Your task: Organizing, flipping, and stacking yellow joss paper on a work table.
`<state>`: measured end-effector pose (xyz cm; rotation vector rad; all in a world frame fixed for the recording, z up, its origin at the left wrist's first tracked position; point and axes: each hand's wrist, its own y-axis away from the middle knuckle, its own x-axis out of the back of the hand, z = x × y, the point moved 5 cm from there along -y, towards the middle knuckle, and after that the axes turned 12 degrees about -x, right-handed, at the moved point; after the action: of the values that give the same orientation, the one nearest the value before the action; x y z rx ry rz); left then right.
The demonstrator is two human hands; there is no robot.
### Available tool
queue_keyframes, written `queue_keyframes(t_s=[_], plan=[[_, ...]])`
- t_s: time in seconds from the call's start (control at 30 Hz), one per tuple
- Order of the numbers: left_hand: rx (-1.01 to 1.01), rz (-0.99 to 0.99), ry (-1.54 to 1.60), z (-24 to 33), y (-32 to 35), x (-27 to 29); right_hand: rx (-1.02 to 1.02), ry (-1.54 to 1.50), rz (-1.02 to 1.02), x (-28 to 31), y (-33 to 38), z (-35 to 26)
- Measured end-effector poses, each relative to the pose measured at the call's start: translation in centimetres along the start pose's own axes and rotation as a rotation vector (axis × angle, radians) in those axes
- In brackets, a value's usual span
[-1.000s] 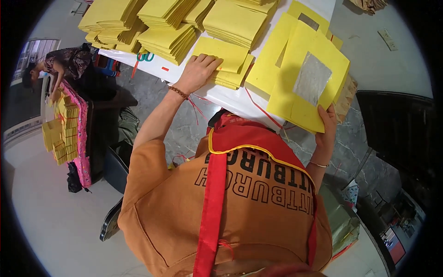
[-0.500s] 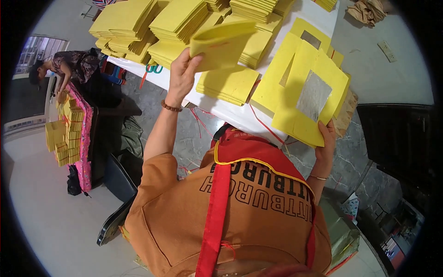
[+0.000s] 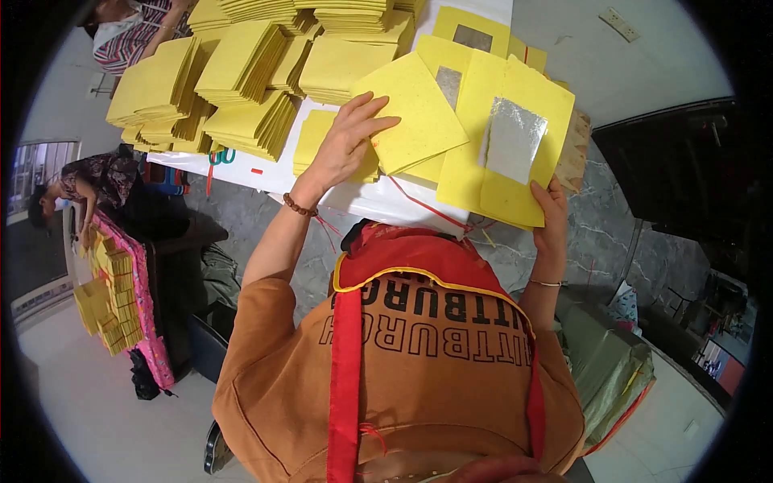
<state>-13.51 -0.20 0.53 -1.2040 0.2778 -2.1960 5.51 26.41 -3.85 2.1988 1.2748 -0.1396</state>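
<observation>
the folded paper (image 3: 423,113) is just left of the silver square (image 3: 517,138). the left hand (image 3: 352,141) has its fingers spread on it; i cannot tell if it grips. the right hand (image 3: 551,212) is below the square, holding the corner of the yellow sheet (image 3: 557,105) around it. yellow piles (image 3: 241,60) sit farther left of the square.

wall socket (image 3: 619,25), upper right; black chair (image 3: 211,342), lower left; pink cloth (image 3: 155,322); black bundle (image 3: 144,378) beside it
</observation>
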Motion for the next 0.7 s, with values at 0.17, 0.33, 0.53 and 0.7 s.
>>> queue_keyframes(t_s=[0.17, 0.33, 0.53, 0.7], plan=[[0.124, 0.023, 0.103, 2.0, -1.0, 0.2, -0.001, -0.017, 0.010, -0.2, 0.0, 0.1], [0.185, -0.014, -0.093, 3.7, -1.8, -1.8, -0.017, -0.005, -0.021, -0.3, -0.1, 0.1], [0.173, -0.050, -0.188, 4.1, -1.6, -2.1, -0.001, 0.017, 0.010, -0.1, -0.1, 0.1], [0.175, 0.047, -0.061, 3.5, -1.2, -1.9, -0.010, 0.025, 0.015, -0.2, -0.3, 0.2]])
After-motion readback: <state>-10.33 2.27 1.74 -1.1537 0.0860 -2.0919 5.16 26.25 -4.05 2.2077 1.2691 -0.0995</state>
